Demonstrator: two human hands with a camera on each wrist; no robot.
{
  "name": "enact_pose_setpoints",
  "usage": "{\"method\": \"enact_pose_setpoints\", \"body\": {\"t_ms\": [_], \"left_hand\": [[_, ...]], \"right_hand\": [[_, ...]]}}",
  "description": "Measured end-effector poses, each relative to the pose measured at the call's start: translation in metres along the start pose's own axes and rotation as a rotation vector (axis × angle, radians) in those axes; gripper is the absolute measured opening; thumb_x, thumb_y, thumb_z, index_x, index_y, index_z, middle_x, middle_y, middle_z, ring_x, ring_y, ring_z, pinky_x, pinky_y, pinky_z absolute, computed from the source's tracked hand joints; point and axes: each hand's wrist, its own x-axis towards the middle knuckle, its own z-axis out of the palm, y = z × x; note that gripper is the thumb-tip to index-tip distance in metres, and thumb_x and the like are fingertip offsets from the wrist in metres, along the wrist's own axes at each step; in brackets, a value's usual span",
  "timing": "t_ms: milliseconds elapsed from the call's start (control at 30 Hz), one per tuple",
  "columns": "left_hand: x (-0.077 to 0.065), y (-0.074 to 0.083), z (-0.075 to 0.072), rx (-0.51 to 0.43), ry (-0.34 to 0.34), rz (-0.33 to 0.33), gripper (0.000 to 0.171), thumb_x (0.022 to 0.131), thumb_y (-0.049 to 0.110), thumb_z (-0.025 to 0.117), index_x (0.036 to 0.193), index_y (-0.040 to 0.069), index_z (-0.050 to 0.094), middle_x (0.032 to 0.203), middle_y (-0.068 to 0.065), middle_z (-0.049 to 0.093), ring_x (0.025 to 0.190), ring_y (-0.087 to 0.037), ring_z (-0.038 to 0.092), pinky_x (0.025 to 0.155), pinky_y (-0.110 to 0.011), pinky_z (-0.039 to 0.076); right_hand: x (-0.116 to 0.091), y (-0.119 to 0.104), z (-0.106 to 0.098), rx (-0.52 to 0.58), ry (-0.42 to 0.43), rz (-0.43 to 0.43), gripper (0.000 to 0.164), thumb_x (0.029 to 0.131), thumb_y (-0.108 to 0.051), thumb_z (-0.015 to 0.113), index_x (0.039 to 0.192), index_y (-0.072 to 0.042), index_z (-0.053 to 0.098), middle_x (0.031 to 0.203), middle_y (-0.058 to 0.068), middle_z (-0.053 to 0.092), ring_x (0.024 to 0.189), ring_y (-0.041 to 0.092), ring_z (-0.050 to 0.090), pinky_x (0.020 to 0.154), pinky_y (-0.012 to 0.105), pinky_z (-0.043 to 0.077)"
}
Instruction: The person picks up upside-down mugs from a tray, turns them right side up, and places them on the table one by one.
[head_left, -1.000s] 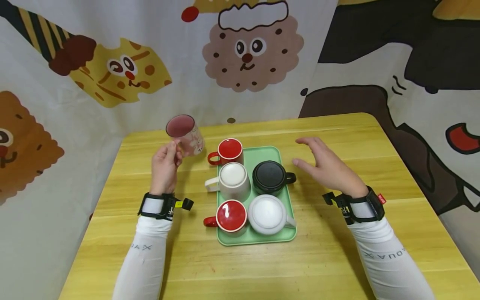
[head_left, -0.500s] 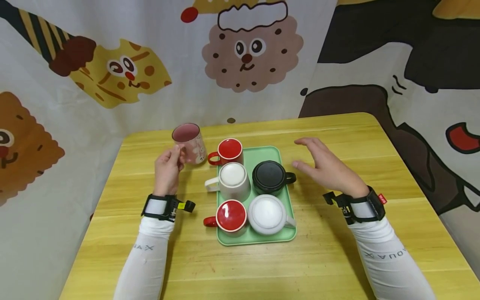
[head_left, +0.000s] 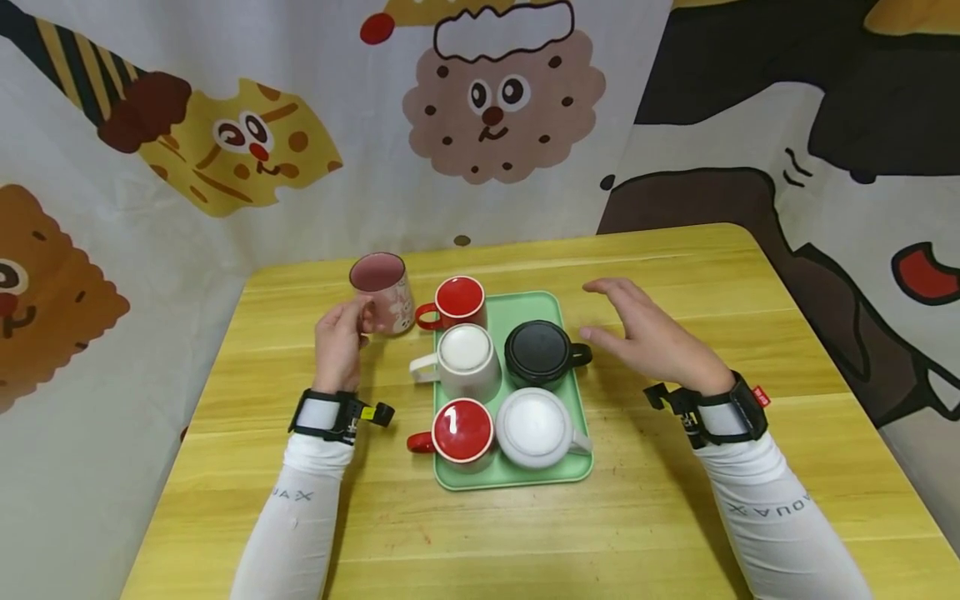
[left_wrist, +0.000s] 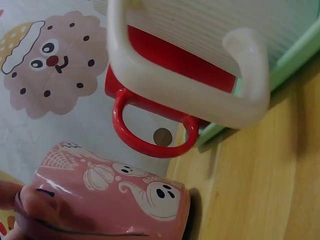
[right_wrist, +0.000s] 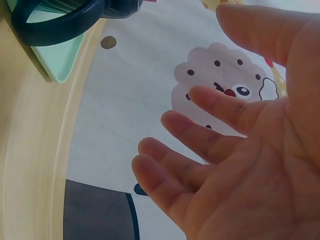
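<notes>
My left hand (head_left: 339,342) grips the handle of a pink mug (head_left: 392,307) at the far left of the tray. The mug stands mouth up, close to the wood in the left wrist view, where white ghost drawings show on its side (left_wrist: 155,197). My right hand (head_left: 660,337) hovers right of the tray with fingers spread and holds nothing. Nearest to it is a black mug (head_left: 537,350), its handle towards that hand. Also on the green tray (head_left: 517,310) are a red mug (head_left: 461,300) at the back, a cream mug (head_left: 467,354), another red mug (head_left: 463,432) and a white mug (head_left: 534,427).
The wooden table (head_left: 675,517) carries the tray near its middle. Handles of the red and cream mugs jut past the tray's left edge. Behind the table hangs a white curtain (head_left: 330,50) with cartoon biscuit prints.
My left hand has brought the pink mug down and to the right, nearer the table and the back red mug. My right hand has barely shifted.
</notes>
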Motion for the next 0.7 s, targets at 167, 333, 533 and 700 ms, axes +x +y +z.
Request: {"method": "enact_pose_setpoints", "body": {"t_ms": [167,333,533,700], "left_hand": [[0.000,0.000,-0.001,0.090,0.078,-0.014,0.038,0.103,0.025,0.066,0.091,-0.012,0.063,0.076,-0.005,0.059,0.068,-0.020,0.059,0.056,-0.026,0.035],[0.000,0.000,-0.001,0.148,0.091,-0.009,0.036,0.102,0.022,0.060,0.090,-0.012,0.063,0.079,-0.007,0.058,0.066,-0.019,0.052,0.055,-0.026,0.035],[-0.002,0.001,-0.001,0.165,0.117,0.004,0.028,0.100,0.015,0.059,0.073,0.006,0.057,0.068,-0.001,0.050,0.061,-0.014,0.042,0.054,-0.025,0.035],[-0.007,0.008,0.002,0.125,0.192,0.086,0.011,0.098,0.010,0.058,0.088,0.007,0.055,0.085,-0.004,0.053,0.071,-0.017,0.050,0.068,-0.033,0.044]], "right_hand": [[0.001,0.001,0.002,-0.012,-0.031,0.002,0.066,0.106,-0.035,0.068,0.158,-0.006,0.041,0.160,0.017,0.040,0.148,0.038,0.039,0.116,0.062,0.038],[0.002,0.003,0.007,-0.030,-0.136,0.030,0.064,0.105,-0.035,0.070,0.156,-0.004,0.045,0.155,0.020,0.047,0.139,0.042,0.049,0.109,0.060,0.045],[0.005,0.003,0.015,-0.059,-0.230,0.057,0.064,0.104,-0.035,0.072,0.152,-0.001,0.048,0.152,0.022,0.051,0.132,0.043,0.056,0.104,0.058,0.051],[0.006,0.006,0.021,-0.072,-0.245,0.037,0.048,0.105,-0.025,0.071,0.145,-0.001,0.059,0.142,0.018,0.062,0.124,0.037,0.063,0.101,0.056,0.054]]}}
